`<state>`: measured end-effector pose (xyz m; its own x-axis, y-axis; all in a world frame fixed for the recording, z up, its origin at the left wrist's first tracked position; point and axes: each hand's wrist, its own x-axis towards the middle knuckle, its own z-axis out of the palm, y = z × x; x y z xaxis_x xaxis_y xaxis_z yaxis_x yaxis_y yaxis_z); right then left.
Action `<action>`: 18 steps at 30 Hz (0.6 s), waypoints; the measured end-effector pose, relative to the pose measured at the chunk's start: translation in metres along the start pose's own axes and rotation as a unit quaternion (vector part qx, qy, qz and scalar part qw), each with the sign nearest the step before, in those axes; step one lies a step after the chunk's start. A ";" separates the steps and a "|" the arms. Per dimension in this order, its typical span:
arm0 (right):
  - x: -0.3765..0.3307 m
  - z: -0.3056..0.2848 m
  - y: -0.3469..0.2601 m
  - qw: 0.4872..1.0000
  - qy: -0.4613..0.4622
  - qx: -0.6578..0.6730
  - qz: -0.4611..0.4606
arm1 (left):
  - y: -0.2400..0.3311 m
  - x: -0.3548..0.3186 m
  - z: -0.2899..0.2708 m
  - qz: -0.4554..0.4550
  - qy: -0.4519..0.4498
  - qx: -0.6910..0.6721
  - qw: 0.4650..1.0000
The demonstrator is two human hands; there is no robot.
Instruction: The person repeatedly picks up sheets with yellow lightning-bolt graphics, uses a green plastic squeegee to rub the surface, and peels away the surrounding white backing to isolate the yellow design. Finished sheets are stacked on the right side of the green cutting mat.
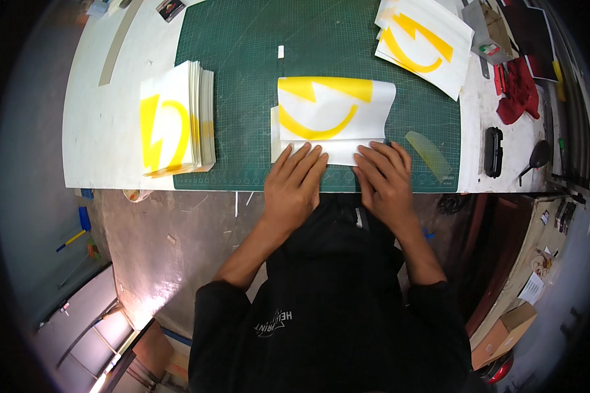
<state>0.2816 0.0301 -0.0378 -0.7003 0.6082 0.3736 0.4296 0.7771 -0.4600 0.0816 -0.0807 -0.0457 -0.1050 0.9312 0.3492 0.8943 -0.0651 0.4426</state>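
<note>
A white sheet (367, 111) with yellow printed shapes lies in front of me on a green cutting mat (242, 39). Its near edge is folded over into a narrow white flap (337, 153). The fingertips of my left hand (294, 187) rest on the left end of this fold, fingers stretched out. My right hand (388, 177) lies on the right end in the same way, thumb apart from the fingers. A paler strip (275, 131) shows from under the sheet's left side. The sheet's right side curls up slightly.
A thick stack of yellow-and-white printed pieces (167, 124) sits on the left. More printed sheets (429, 49) lie at the far right. Beside my right hand is a translucent curved piece (429, 157); beyond it are a black case (493, 152), a black spoon-shaped tool (539, 154) and red cloth (519, 92).
</note>
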 end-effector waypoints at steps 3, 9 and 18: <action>-0.010 -0.004 -0.004 0.999 -0.036 -0.038 -0.002 | 0.002 -0.021 -0.007 -0.004 -0.065 0.024 0.998; -0.017 0.016 -0.037 0.993 -0.103 -0.060 -0.011 | 0.002 -0.040 -0.012 -0.033 -0.123 0.035 0.991; -0.017 0.014 -0.031 0.994 -0.097 -0.049 -0.012 | -0.009 -0.074 -0.033 -0.109 0.041 0.035 0.993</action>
<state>0.2721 -0.0072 -0.0415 -0.8040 0.5539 0.2163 0.4584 0.8091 -0.3678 0.0675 -0.1611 -0.0486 -0.3325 0.8876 0.3188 0.8742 0.1632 0.4573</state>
